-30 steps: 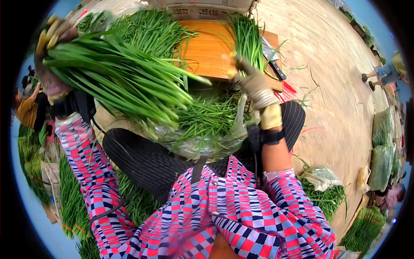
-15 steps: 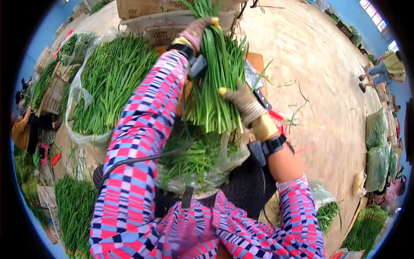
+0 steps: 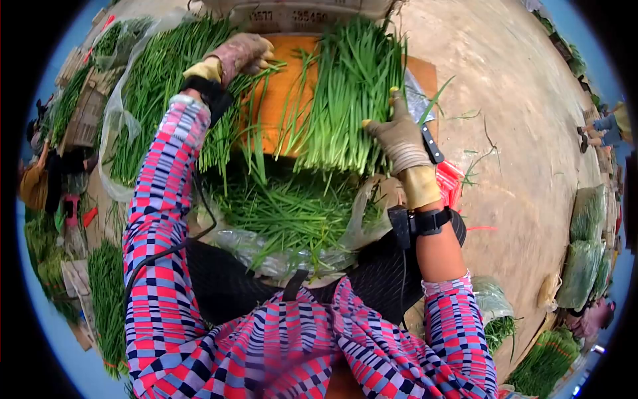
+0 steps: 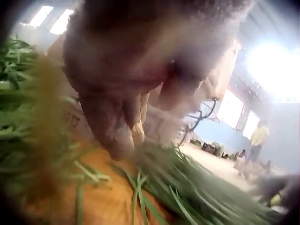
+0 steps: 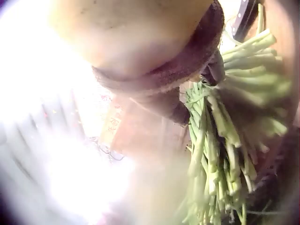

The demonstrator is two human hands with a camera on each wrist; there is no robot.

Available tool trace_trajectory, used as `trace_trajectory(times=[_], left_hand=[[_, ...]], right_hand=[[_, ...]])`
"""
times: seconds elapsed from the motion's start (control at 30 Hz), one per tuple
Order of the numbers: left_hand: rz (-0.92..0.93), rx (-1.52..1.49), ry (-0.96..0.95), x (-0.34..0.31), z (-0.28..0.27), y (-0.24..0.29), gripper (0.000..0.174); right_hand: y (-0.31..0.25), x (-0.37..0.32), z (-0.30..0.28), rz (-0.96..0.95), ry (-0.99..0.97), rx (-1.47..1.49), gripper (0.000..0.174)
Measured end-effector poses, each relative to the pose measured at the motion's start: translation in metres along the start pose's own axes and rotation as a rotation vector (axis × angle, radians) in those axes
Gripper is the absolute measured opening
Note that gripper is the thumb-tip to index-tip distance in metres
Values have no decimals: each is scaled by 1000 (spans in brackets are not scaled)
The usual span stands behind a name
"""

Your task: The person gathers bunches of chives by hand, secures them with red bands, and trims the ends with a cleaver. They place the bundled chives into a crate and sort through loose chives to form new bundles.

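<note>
A thick bunch of garlic chives (image 3: pixel 349 100) lies across the right part of the orange board (image 3: pixel 276 86), pale cut ends toward the body. My right hand (image 3: pixel 402 136), in a worn glove with yellow tips, rests at the bunch's right side, thumb and forefinger spread apart against the stems. At the board's left edge is my left hand (image 3: pixel 242 54), gloved too, fingers hanging loosely over the leaves with nothing in them. Its drooping fingers (image 4: pixel 110 126) show above the orange surface in the left wrist view. A knife (image 3: pixel 432 143) lies right of the bunch, its blade partly covered.
A large pile of chives (image 3: pixel 159 93) in clear plastic stands on the left. Loose trimmings fill a plastic bag (image 3: pixel 286 216) at the lap. Crates (image 3: pixel 292 16) stand behind the board. Red strips (image 3: pixel 450 179) lie on the floor at right, with a person (image 3: pixel 608 126) beyond.
My left hand swung a bunch of chives from the far left onto the board, let it go and moved back left. My right hand stayed near the board's right side.
</note>
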State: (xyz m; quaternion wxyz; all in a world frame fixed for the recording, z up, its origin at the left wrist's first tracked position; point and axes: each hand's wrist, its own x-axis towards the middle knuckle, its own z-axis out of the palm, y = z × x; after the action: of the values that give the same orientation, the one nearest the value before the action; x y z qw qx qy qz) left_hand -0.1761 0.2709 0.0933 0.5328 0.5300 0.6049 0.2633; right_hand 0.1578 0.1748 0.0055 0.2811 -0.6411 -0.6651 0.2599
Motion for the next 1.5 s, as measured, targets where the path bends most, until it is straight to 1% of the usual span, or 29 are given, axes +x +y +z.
trace_trajectory(times=[0.1, 0.13, 0.17, 0.2, 0.27, 0.3, 0.4, 0.43, 0.47, 0.5, 0.53, 0.63, 0.7, 0.77, 0.83, 0.9, 0.97, 1.0, 1.03, 1.1, 1.13, 1.17, 1.23, 1.27, 1.37, 1.4, 1.43, 1.47, 1.5], left_hand=[[19, 94, -38, -11, 38, -46, 34], [40, 217, -25, -19, 58, -47, 38], [59, 341, -11, -23, 79, -45, 43], [76, 603, 59, -21, 95, -43, 59], [-87, 632, 157, -9, 123, -42, 77], [-166, 650, 202, -3, 133, -40, 87], [-106, 388, 123, 1, 153, -37, 95], [-76, 301, 166, 18, 165, -48, 93], [-102, 249, 44, 78, 171, -85, 93], [-106, 262, 48, 75, 177, -79, 95], [-111, 275, 53, 71, 182, -73, 97], [-20, 349, 99, 38, 184, -47, 105], [28, 357, 120, 44, 174, -55, 113], [52, 353, 103, 43, 161, -61, 116], [56, 333, 106, 55, 151, -72, 102], [-1, 422, 75, 25, 152, -47, 99], [0, 340, 21, 0, 154, -33, 101], [-31, 365, 4, -5, 156, -27, 103], [-7, 455, 115, 21, 160, -50, 108], [61, 627, 162, 30, 169, -61, 113], [113, 600, 126, 45, 165, -73, 114], [85, 576, 83, 49, 160, -72, 113], [29, 533, -9, 56, 152, -74, 112], [112, 463, 72, 55, 154, -85, 111], [77, 392, 45, 42, 156, -76, 111], [69, 462, 18, 31, 156, -59, 116], [39, 518, 72, 32, 163, -57, 119], [8, 574, 126, 33, 170, -55, 122], [-25, 630, 179, 33, 174, -55, 125]], right_hand=[[2, 4, -11, -52, 89, -84, 78], [6, 7, -12, -5, 84, -60, 73], [9, 11, -14, 64, 48, -39, 72], [12, 15, -17, 136, 12, -19, 71], [1, 8, -28, 257, -13, -55, 68], [8, 8, -23, 231, -25, -75, 68], [23, 17, 1, 143, -58, -200, 65], [13, 14, 0, 101, -75, -251, 63], [6, 14, 1, 75, -68, -275, 61], [5, 12, 1, 58, -59, -299, 60], [15, 19, 3, 132, -92, -227, 57], [1, -12, -25, 17, 87, -299, 49], [-33, -47, -60, 182, -150, -155, 44], [-20, -83, -37, 362, -373, 105, 42], [-5, -114, 14, 294, -438, 129, 41], [13, -120, 74, 440, -434, 438, 33], [-12, -109, 82, 613, -443, 754, 25], [-19, -96, 88, 841, -434, 884, 20], [-14, -96, 93, 856, -402, 1044, 18], [-8, -104, 97, 869, -314, 1388, 16], [-4, -107, 96, 880, -254, 1365, 16], [3, -111, 95, 892, -194, 1342, 16], [11, -113, 94, 908, -223, 1338, 16], [7, -114, 94, 910, -205, 1323, 16], [4, -107, 107, 857, -184, 1370, 15], [5, -103, 114, 828, -164, 1407, 15], [0, -101, 114, 795, -143, 1444, 14], [-3, -100, 112, 817, -216, 1457, 11], [-8, -106, 112, 832, -219, 1373, 11]])
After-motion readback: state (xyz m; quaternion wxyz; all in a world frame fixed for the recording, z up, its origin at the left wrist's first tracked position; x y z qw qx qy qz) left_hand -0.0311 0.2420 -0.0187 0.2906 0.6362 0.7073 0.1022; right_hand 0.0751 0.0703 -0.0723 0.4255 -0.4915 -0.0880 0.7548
